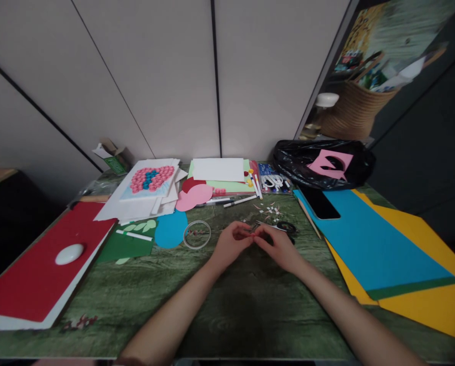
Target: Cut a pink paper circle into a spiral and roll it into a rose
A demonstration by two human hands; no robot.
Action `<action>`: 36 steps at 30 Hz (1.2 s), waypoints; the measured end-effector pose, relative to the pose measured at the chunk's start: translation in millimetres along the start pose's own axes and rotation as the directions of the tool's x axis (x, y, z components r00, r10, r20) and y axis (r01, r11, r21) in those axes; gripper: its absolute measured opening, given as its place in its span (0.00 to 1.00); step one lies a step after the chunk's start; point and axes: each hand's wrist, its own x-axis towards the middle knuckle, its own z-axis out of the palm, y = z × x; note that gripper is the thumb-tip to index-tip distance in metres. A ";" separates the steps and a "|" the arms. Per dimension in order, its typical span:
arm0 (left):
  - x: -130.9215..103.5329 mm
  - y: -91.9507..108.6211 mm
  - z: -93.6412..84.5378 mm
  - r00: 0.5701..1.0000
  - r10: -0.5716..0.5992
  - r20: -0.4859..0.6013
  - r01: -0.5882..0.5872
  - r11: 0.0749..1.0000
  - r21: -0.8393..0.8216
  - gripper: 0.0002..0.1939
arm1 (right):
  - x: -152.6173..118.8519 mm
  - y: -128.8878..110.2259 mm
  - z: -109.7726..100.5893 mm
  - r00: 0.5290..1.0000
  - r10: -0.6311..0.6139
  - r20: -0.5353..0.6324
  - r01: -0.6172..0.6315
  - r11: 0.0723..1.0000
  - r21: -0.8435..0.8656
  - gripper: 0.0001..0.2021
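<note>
My left hand and my right hand meet over the middle of the table. Thumbs and fingertips of both are pinched on a small red piece, mostly hidden by the fingers. Just behind my right hand lie scissors with black handles. A pale ring lies left of my left hand, with small scraps inside it. Behind the hands, small paper scraps are scattered near a white pen. Pink rolled bits sit on light green paper.
At left are red sheets with a white mouse, green paper and a picture of pink and blue rolled pieces. Blue sheets, yellow sheets, a phone and a black bag lie right.
</note>
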 end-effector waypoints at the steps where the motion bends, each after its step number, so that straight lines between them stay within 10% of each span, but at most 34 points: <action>1: 0.1 -0.3 -0.1 1.000 0.004 -0.001 -0.004 1.000 0.008 0.14 | -0.1 -0.7 -0.5 1.000 -0.002 0.003 0.002 1.000 0.000 0.05; 36: -4.7 0.6 -1.4 0.989 0.149 0.015 -0.146 0.943 0.300 0.12 | -2.0 1.3 3.2 0.998 -0.044 0.033 0.049 0.990 -0.135 0.02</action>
